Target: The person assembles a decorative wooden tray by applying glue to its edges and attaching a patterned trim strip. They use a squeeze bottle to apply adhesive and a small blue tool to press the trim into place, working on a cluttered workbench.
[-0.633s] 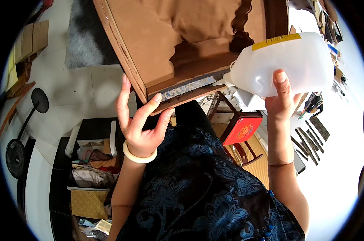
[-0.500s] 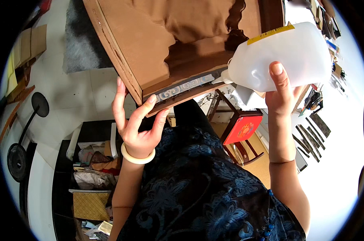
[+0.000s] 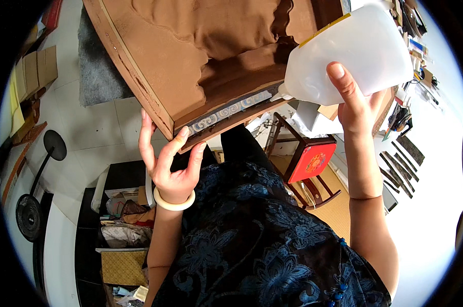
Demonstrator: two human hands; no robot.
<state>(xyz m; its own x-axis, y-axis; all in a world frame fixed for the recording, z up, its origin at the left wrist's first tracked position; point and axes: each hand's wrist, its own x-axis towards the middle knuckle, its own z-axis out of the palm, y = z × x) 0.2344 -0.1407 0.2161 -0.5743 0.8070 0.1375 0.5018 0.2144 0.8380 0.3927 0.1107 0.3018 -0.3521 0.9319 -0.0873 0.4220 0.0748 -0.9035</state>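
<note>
My left hand (image 3: pixel 171 162) grips the near left corner of a brown wooden frame (image 3: pixel 131 79), thumb and fingertips on its edge. A cream bangle (image 3: pixel 174 200) circles that wrist. Inside the frame is a brown wavy surface (image 3: pixel 231 30) with a ragged edge. Along its near side runs a narrow strip with a pale blue-grey scroll pattern (image 3: pixel 226 113). My right hand (image 3: pixel 357 105) is closed on a large translucent white squeeze bottle (image 3: pixel 351 53), thumb on its near side. The bottle lies tilted, its nozzle (image 3: pixel 280 94) at the right end of the patterned strip; whether they touch I cannot tell.
Below the frame, to the right, is a dark wooden chair with a red patterned seat (image 3: pixel 313 159). A black open drawer unit (image 3: pixel 88 240) stands lower left, near a black round-based stand (image 3: pixel 29 217). Dark strips (image 3: pixel 400 169) and tools (image 3: pixel 399 118) lie at right.
The bottle has rolled slightly in my right hand, so less of its yellow label shows. The frame and both hands sit a little further left in the picture.
</note>
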